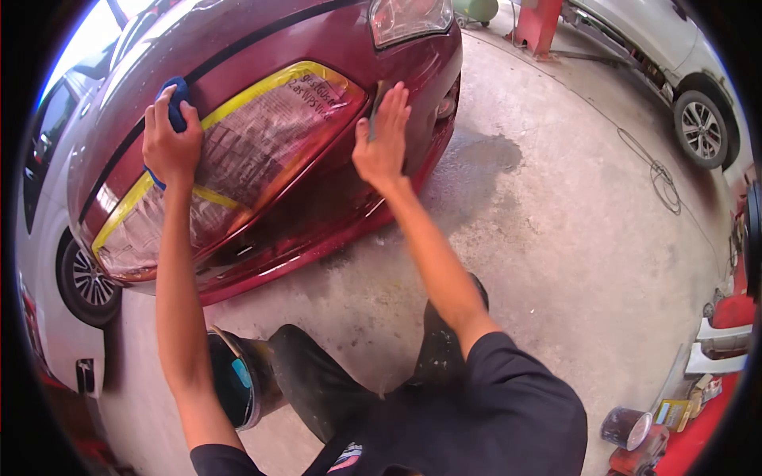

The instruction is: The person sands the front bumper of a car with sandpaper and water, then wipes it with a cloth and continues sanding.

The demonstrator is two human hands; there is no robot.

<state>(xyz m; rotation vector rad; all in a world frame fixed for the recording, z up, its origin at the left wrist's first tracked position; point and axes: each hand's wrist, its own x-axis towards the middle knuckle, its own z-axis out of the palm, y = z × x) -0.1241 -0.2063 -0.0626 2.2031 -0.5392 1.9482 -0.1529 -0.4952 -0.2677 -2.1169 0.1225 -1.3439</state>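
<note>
A dark red car bumper (317, 214) fills the upper left of the head view. My left hand (171, 139) is closed around a blue cloth (176, 95) against the bumper's upper part. Some of the cloth is hidden behind the hand and wrist. My right hand (385, 139) lies with straight fingers on the bumper below the headlight (409, 17). Between its thumb and fingers shows a thin grey sheet that looks like sandpaper (376, 99), mostly covered by the palm. Between both hands, the grille area is masked with printed paper (254, 139) and yellow tape (230, 105).
A dark bucket (252, 389) stands beside my left knee. White cars flank the work area, one showing a wheel (701, 131) at right. A red post (540, 28) rises behind. A cable (663, 186) and a wet patch (484, 159) mark the floor. A can (627, 428) stands lower right.
</note>
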